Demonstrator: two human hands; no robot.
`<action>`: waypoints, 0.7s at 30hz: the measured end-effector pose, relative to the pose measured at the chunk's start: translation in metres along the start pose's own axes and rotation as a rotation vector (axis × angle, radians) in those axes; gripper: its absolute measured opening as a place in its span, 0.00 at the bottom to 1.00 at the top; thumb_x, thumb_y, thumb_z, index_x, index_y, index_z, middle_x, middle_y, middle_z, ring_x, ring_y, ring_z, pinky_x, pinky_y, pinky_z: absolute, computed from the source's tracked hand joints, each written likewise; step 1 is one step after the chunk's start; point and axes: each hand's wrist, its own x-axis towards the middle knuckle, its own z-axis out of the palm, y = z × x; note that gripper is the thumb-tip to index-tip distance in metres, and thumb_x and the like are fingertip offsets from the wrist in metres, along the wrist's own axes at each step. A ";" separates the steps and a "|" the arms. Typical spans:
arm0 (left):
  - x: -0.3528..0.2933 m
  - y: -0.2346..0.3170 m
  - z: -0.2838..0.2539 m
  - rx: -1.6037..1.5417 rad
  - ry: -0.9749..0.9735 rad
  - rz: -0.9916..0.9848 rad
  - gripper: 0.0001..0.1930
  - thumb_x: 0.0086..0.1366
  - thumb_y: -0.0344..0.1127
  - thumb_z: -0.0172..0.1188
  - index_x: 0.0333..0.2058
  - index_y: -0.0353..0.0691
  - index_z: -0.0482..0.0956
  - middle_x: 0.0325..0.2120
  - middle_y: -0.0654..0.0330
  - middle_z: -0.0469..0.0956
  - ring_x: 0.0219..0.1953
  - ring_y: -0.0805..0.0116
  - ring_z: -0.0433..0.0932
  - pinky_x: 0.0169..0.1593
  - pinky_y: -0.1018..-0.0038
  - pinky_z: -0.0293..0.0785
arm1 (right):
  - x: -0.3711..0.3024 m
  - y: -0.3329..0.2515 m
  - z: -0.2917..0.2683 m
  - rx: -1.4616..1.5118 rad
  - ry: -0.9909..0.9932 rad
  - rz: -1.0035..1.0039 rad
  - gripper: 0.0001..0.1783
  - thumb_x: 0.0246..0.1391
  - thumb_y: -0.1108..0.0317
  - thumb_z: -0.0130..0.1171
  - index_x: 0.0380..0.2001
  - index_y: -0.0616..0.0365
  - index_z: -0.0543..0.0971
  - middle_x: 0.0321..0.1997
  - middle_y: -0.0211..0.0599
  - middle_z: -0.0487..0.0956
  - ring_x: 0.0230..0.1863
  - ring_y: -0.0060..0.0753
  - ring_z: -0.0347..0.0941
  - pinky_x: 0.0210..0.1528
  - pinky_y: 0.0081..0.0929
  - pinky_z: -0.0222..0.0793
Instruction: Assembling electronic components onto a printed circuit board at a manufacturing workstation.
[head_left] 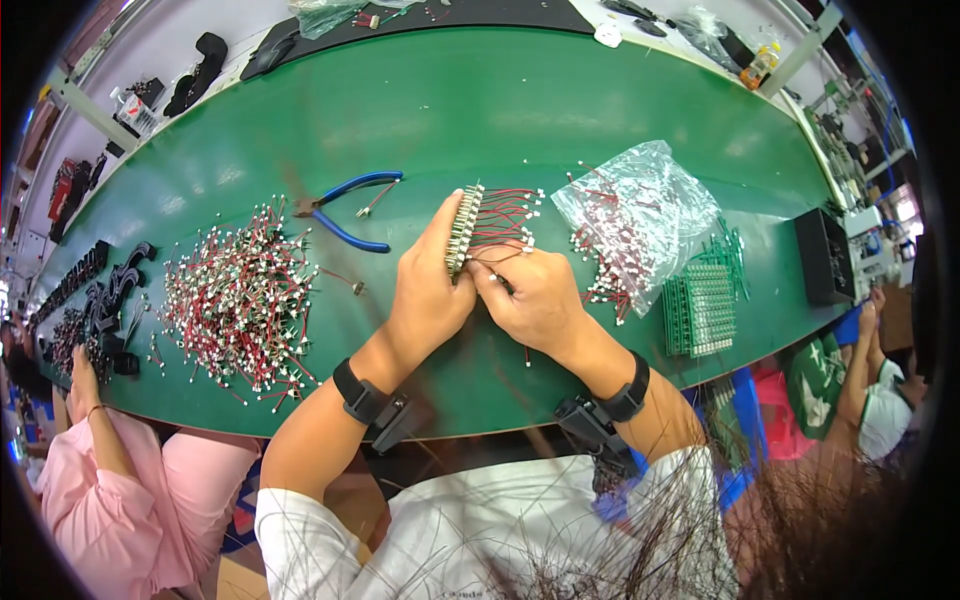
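Note:
My left hand [428,285] is wrapped round a narrow circuit board panel [463,232], held on edge above the green table. From the panel a row of red wire leads [508,212] with small white connectors sticks out to the right. My right hand [540,305] is closed at the panel's lower end, thumb and forefinger pinching a wire lead [487,263]; the fingertips partly hide it. Blue-handled cutting pliers [345,212] lie with jaws apart left of my left hand, a loose wire lead [378,199] beside them.
A big heap of wire leads [245,305] covers the left side. A clear plastic bag [645,220] with more leads, stacked green circuit panels [700,310] and a black box [824,257] are on the right. People sit on both sides; one person's hand [84,382] reaches black parts at far left.

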 end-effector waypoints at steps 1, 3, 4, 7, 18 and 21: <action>0.000 0.000 0.000 0.001 0.009 0.011 0.36 0.53 0.16 0.56 0.64 0.30 0.61 0.51 0.36 0.75 0.52 0.39 0.77 0.53 0.60 0.75 | 0.000 0.000 0.000 -0.011 0.008 -0.021 0.06 0.51 0.76 0.63 0.33 0.63 0.83 0.31 0.44 0.84 0.30 0.45 0.81 0.33 0.34 0.77; 0.001 0.001 0.000 -0.002 0.005 0.004 0.36 0.54 0.16 0.56 0.64 0.30 0.61 0.51 0.36 0.75 0.52 0.39 0.77 0.53 0.60 0.75 | 0.001 -0.002 -0.001 -0.031 0.004 -0.020 0.06 0.50 0.76 0.63 0.33 0.63 0.82 0.31 0.44 0.84 0.30 0.45 0.81 0.33 0.34 0.77; 0.001 0.001 0.000 -0.005 0.001 -0.003 0.36 0.54 0.17 0.57 0.64 0.30 0.62 0.51 0.36 0.75 0.52 0.39 0.77 0.53 0.60 0.75 | 0.001 -0.002 -0.002 -0.051 0.001 -0.019 0.06 0.50 0.76 0.63 0.33 0.63 0.82 0.31 0.43 0.83 0.30 0.45 0.81 0.32 0.33 0.77; 0.000 0.004 0.000 0.014 0.006 0.006 0.35 0.54 0.17 0.57 0.64 0.30 0.62 0.51 0.36 0.75 0.52 0.39 0.77 0.53 0.60 0.75 | 0.001 0.000 -0.001 -0.059 0.026 -0.039 0.06 0.49 0.75 0.63 0.33 0.62 0.82 0.31 0.43 0.83 0.29 0.44 0.81 0.31 0.34 0.77; 0.000 -0.002 0.001 0.057 0.001 0.044 0.37 0.54 0.20 0.62 0.65 0.31 0.61 0.50 0.40 0.77 0.50 0.46 0.80 0.51 0.63 0.77 | 0.003 -0.006 -0.004 -0.190 -0.024 -0.043 0.06 0.45 0.74 0.64 0.30 0.59 0.83 0.27 0.40 0.82 0.27 0.43 0.81 0.29 0.34 0.77; 0.000 0.002 0.004 0.076 0.025 0.072 0.37 0.54 0.21 0.62 0.65 0.31 0.62 0.49 0.43 0.79 0.48 0.51 0.83 0.50 0.66 0.78 | 0.001 -0.002 -0.004 -0.222 -0.008 -0.066 0.06 0.45 0.74 0.64 0.29 0.58 0.83 0.27 0.39 0.82 0.26 0.42 0.80 0.28 0.34 0.76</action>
